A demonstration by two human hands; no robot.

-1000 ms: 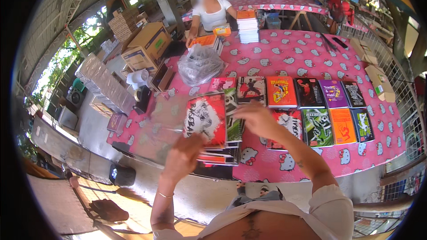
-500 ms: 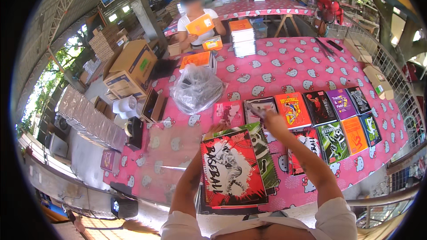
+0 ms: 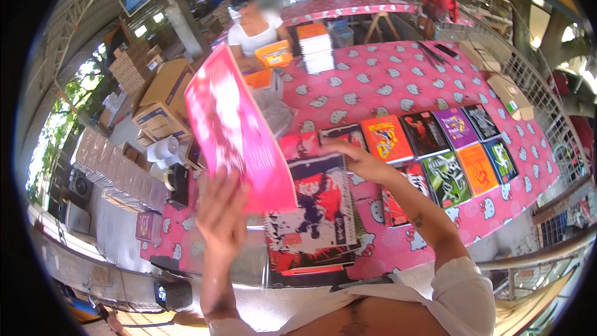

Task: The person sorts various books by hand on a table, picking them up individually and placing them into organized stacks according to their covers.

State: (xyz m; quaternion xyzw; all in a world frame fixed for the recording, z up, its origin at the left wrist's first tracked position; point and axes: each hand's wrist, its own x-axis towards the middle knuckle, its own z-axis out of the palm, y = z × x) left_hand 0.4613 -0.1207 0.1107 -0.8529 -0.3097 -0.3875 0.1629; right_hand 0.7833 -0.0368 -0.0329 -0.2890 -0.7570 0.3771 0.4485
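Observation:
My left hand (image 3: 224,214) is closed on the lower edge of a bright pink notebook (image 3: 249,130), which it holds up, tilted and blurred, above the table's left part. My right hand (image 3: 357,160) has its fingers around the top right corner of a spiral notebook with a white, dark and red cover (image 3: 311,202). That notebook lies over a stack in front of me, where the red edge of another notebook (image 3: 305,260) shows below it. Just beyond my right fingers are a pink notebook pile (image 3: 298,144) and a dark-and-white notebook (image 3: 339,134).
Rows of colourful notebooks (image 3: 435,137) fill the table's right. Beyond the raised notebook are a plastic bag (image 3: 277,115) and an orange-topped notebook stack (image 3: 316,50). A co-worker (image 3: 255,31) holds a yellow-orange notebook. Boxes (image 3: 163,99) and a tape dispenser (image 3: 178,185) stand left.
My left hand has come out from behind the stack and lifted a pink notebook up to the left. My right hand has drawn a white, dark and red notebook over the red baseball one.

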